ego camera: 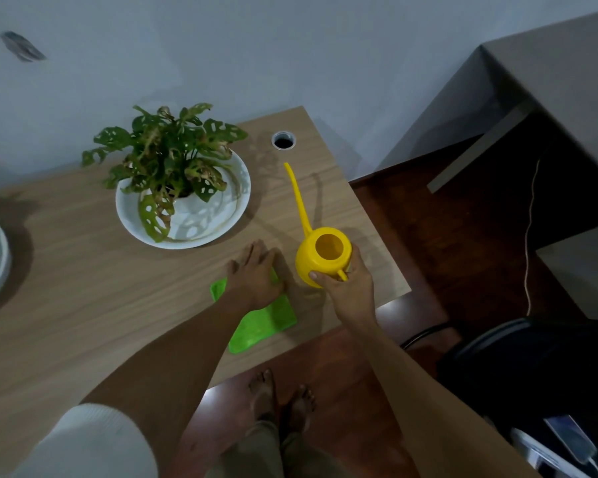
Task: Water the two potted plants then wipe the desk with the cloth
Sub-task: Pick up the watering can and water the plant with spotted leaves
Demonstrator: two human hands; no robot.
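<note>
A light wood-grain bench [83, 305] stands against a pale wall, above a dark reddish wooden floor [359, 391]. A cable hole [283, 140] sits near the bench's far right corner. The yellow watering can [321, 257] stands near the right edge, its long spout aimed at the far edge; the right hand [346, 282] grips its handle. The left hand [256, 274] lies flat, fingers straight, on the green cloth [266, 322] near the front edge. A potted plant [173, 160] stands in a white dish [221, 222] toward the far edge.

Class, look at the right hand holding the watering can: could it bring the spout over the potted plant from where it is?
Probably yes: the right hand grips the watering can, and bare desk separates its spout from the potted plant.
</note>
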